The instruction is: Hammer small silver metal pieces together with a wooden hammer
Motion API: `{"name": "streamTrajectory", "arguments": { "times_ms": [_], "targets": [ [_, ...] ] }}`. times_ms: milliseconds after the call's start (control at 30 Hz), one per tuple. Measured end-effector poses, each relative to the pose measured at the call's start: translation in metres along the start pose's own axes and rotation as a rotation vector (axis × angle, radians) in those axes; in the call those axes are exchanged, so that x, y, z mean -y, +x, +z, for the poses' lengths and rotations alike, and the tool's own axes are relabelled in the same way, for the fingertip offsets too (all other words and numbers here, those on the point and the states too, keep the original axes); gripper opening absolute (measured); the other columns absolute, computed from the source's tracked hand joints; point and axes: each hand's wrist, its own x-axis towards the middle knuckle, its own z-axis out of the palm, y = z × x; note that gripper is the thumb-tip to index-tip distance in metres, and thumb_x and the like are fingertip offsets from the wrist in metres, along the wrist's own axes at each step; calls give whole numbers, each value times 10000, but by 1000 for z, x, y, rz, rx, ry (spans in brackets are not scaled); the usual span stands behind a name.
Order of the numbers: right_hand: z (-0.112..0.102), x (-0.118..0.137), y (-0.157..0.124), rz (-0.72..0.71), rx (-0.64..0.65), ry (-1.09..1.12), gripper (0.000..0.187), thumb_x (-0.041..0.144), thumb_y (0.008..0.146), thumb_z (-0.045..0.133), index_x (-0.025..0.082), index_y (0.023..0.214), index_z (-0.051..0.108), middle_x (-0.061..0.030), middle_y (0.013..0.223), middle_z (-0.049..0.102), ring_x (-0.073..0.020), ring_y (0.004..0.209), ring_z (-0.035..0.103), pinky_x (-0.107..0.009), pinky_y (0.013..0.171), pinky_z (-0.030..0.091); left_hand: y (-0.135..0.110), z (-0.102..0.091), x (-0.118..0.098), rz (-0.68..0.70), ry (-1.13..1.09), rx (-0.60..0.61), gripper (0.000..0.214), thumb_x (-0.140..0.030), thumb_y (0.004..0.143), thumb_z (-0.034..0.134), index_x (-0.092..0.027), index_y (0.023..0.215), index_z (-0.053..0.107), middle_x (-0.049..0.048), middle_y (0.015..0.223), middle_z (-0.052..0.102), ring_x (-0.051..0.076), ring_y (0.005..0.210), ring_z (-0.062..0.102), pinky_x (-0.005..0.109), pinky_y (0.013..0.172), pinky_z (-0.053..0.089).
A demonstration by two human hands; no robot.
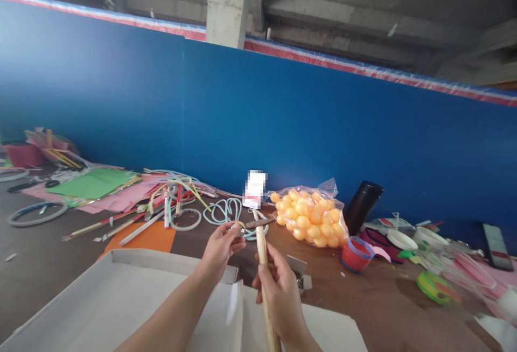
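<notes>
My right hand is wrapped round the wooden handle of a small hammer, whose metal head points left and right above my fingers. My left hand pinches a small round yellowish ring-like object right beside the hammer's head. Both hands hover over the far edge of a shallow white cardboard tray lying on the brown table.
A clear bag of orange balls lies behind the hands, with a black cylinder and a red tape roll to its right. Coloured paper sheets, tubes and sticks cover the left. A blue wall backs the table.
</notes>
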Motion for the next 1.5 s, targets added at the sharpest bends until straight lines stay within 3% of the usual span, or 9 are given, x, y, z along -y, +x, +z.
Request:
{"name": "streamTrajectory", "arguments": {
  "times_ms": [567,1500],
  "targets": [
    [1,9,-3,31,6,5,487,290,814,506,156,1278,447,-100,994,607,-111,560,559,-177,370,451,-4,4,-2,-1,29,-26,278,-301,684,703,-127,875,601,24,694,604,95,556,593,218,539,517],
    [3,7,-4,37,27,6,496,291,804,519,166,1280,457,-86,971,604,-110,553,545,-185,361,446,-3,2,-2,-5,32,-39,273,-310,676,707,-132,857,606,17,684,595,95,551,591,226,547,516]
  ]
}}
